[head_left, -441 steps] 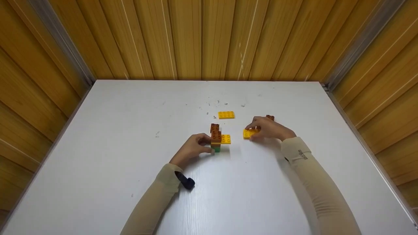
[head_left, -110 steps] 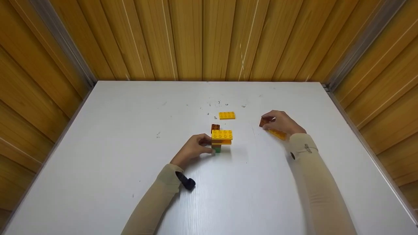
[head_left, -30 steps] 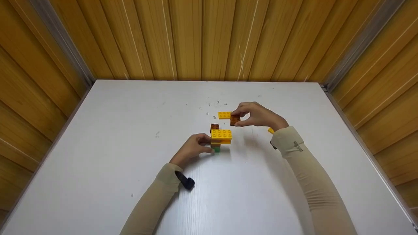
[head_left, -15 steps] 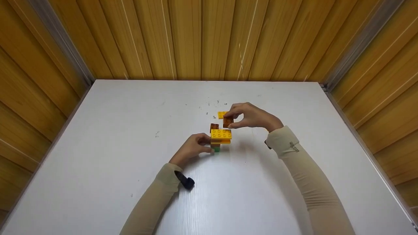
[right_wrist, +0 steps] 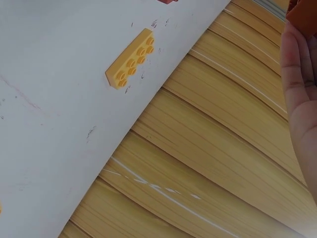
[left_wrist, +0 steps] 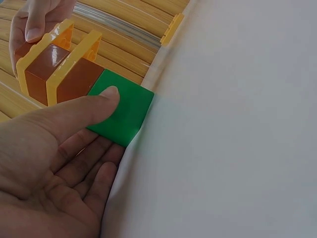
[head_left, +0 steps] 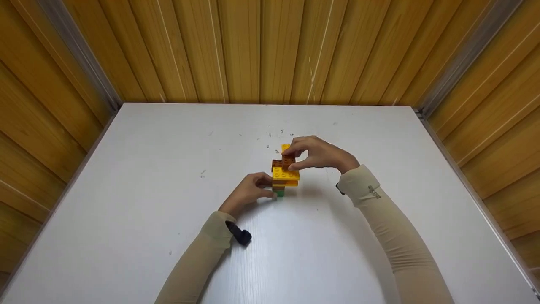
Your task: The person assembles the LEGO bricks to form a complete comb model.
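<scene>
A stack of bricks stands at mid-table: a green brick (left_wrist: 126, 106) at the bottom, brown bricks between two yellow plates above it. My left hand (head_left: 251, 193) grips the green base, its thumb flat on the green face in the left wrist view. On top lies the upper yellow plate (head_left: 279, 173). My right hand (head_left: 322, 155) pinches a brown brick (head_left: 288, 161) at the right part of that plate; whether it is pressed on cannot be told. In the right wrist view the held brown brick (right_wrist: 303, 16) shows at the top right corner beside the fingers.
Behind the stack a loose yellow plate (right_wrist: 131, 59) lies on the white table (head_left: 168, 147). Another brown brick (head_left: 276, 163) is just behind the stack. Ribbed wooden panels (head_left: 240, 50) rise past the table's far edge.
My right hand took the brown brick from the right side and carried it left to the top of the stack. Earlier, the upper yellow plate was added. My left hand has stayed at the base.
</scene>
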### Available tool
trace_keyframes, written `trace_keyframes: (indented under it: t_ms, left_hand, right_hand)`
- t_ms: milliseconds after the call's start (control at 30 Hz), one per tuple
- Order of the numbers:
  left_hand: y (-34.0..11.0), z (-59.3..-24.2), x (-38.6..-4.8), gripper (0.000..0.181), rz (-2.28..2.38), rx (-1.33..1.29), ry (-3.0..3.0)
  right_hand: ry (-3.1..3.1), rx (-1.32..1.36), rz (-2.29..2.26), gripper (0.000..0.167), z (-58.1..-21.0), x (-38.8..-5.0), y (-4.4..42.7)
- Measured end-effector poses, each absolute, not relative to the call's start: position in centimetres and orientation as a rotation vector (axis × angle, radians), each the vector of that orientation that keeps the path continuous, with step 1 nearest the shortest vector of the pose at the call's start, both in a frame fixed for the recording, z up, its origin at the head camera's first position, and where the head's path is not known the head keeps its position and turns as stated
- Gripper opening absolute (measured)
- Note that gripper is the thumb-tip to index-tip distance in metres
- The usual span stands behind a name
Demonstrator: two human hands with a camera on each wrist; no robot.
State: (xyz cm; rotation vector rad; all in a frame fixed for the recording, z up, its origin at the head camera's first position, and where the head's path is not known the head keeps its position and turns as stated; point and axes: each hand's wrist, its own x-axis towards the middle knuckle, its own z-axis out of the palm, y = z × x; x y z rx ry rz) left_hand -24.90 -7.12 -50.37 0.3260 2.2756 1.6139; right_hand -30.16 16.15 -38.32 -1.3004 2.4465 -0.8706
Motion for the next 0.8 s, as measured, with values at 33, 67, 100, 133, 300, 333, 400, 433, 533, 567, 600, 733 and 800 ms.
trace_keyframes:
  t_ms: [33,67,100,133,300,333,400,433,533,567,600,733,800]
  left_hand:
    - [-7.1,-50.4,-24.9,0.033,1.614,0.328,2.275]
    - [-7.1,-50.4,-24.9,0.034,1.614,0.333,2.274]
    - [-7.1,-50.3,-24.9,0.034,1.616,0.335,2.273]
    - [-7.1,-50.3,-24.9,0.034,1.614,0.337,2.274]
    - [-7.2,-50.3,-24.9,0.034,1.62,0.36,2.267]
    - [-7.2,-50.3,-24.9,0.034,1.618,0.364,2.268]
    - [-7.2,-50.4,-24.9,0.033,1.62,0.37,2.266]
    - [-7.2,-50.4,-24.9,0.033,1.622,0.37,2.264]
    - [-7.2,-50.3,-24.9,0.033,1.623,0.376,2.262]
    - [-7.2,-50.3,-24.9,0.033,1.624,0.378,2.261]
    - [-7.2,-50.3,-24.9,0.033,1.626,0.379,2.26]
    - [-7.2,-50.3,-24.8,0.033,1.638,0.392,2.257]
    - [-7.2,-50.2,-24.7,0.033,1.643,0.398,2.257]
  right_hand:
    - [2.442,-1.306,-0.869,0.039,-38.3,-30.1,16.1]
    - [2.44,-1.31,-0.866,0.038,-38.3,-30.0,16.0]
    - [2.436,-1.316,-0.867,0.038,-38.3,-30.0,16.0]
    - [2.434,-1.323,-0.865,0.038,-38.3,-30.0,15.9]
    - [2.439,-1.342,-0.839,0.037,-38.0,-29.6,15.5]
    - [2.441,-1.349,-0.833,0.037,-38.0,-29.6,15.4]
    - [2.443,-1.357,-0.828,0.037,-38.0,-29.5,15.2]
    - [2.442,-1.364,-0.829,0.037,-38.0,-29.5,15.1]
    - [2.419,-1.393,-0.855,0.037,-38.2,-29.5,15.0]
    - [2.407,-1.4,-0.869,0.037,-38.3,-29.5,15.0]
    - [2.394,-1.411,-0.884,0.037,-38.4,-29.5,14.9]
    - [2.351,-1.428,-0.923,0.036,-38.6,-29.6,14.7]
    - [2.345,-1.416,-0.923,0.035,-38.7,-29.6,14.7]
